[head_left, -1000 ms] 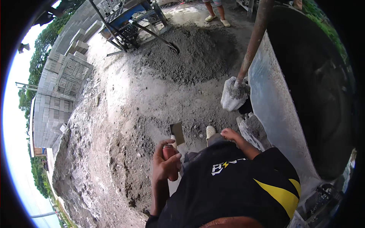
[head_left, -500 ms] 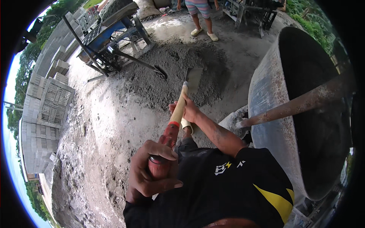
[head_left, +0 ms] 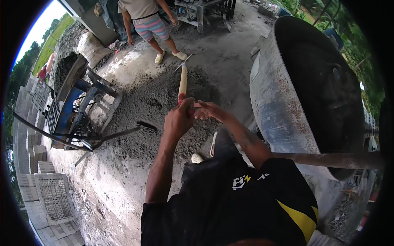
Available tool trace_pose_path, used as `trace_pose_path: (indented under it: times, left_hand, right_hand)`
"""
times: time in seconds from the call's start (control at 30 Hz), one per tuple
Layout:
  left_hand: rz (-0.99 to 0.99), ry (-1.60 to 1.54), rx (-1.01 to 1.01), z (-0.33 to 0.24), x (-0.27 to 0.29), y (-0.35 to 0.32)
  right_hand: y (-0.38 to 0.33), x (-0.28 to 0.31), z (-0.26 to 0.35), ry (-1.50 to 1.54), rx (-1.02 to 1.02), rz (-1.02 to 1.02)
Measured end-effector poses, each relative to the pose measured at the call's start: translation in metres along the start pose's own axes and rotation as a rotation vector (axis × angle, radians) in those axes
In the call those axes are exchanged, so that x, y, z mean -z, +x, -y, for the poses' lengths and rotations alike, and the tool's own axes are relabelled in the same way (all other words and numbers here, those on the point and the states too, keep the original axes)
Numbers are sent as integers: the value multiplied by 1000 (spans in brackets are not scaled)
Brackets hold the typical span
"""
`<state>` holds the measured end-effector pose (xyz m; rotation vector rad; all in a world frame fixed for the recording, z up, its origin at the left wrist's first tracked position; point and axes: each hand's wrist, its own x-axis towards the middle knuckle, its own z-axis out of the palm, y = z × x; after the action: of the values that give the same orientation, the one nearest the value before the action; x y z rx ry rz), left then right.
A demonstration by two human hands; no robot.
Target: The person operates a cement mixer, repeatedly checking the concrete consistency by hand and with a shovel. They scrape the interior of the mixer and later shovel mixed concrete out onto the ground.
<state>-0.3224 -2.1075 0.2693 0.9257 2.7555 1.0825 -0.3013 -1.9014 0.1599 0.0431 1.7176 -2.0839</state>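
Fig.: Outdoor concrete yard w/ grey ground (head_left: 230,53), dusty, sunlit at the far end; trees & block stacks at the picture's rim.

Left hand (head_left: 179,119): fingers fully wrapped round the near end of a long wooden tool handle (head_left: 182,80), where a red band shows. Firm hold. Right hand (head_left: 208,110): at approx. 3 o'clock of the left, fingers loosely half open, fingertips touching or just beside the handle end; whether it grips cannot be told.

Handle runs from the hands toward 12 o'clock, out over the pile of grey mix (head_left: 156,106); its far end carries a small metal head (head_left: 184,62), edge-on, shape unclear (hoe or shovel).

Handling (judged): shaft stiff, smooth wood, prob. slippery w/ cement dust; weight sits at the far metal end, so a one-ended hold feels tip-heavy. Best hold: one hand at the red end, other further up the shaft for leverage. Mix looks damp, heavy, clinging.

Outward:
- 3 o'clock: big rusty mixer drum (head_left: 287,102), mouth dark, w/ a metal bar (head_left: 328,160) crossing its lower side.
- 9 o'clock: blue metal-frame machine (head_left: 78,115), long lever (head_left: 115,135) reaching to the pile's edge.
- 7–8 o'clock: grey concrete blocks (head_left: 53,197), stacked.
- 12 o'clock: another person (head_left: 150,24) in striped shorts, standing beyond the pile, well apart.
- 6 o'clock: own black shirt (head_left: 230,205) w/ yellow stripe; pale shoe (head_left: 197,158) below the hands.
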Motion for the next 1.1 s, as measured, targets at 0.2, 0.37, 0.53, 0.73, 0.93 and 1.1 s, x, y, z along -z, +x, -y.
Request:
trace_pose_path:
  times: [0.2,0.37,0.53,0.73,0.93,1.1]
  left_hand:
    - [14,-58,145,90,-40,138]
    - [-10,-80,214,57,-11,262]
    - [60,-55,364,38,15,390]
    - [48,228,321,40,2,499]
    - [-15,387,370,69,10,628]
    - [-34,465,475,107,33,727]
  right_hand:
    - [13,188,-97,-230,-356,-476]
    - [41,280,-102,55,-333,-787]
    - [114,341,-75,-134,-376,-516]
    - [188,412,8,-86,-346,-575]
    - [246,497,27,-52,-374,-544]
    - [305,600,69,-127,-392,-491]
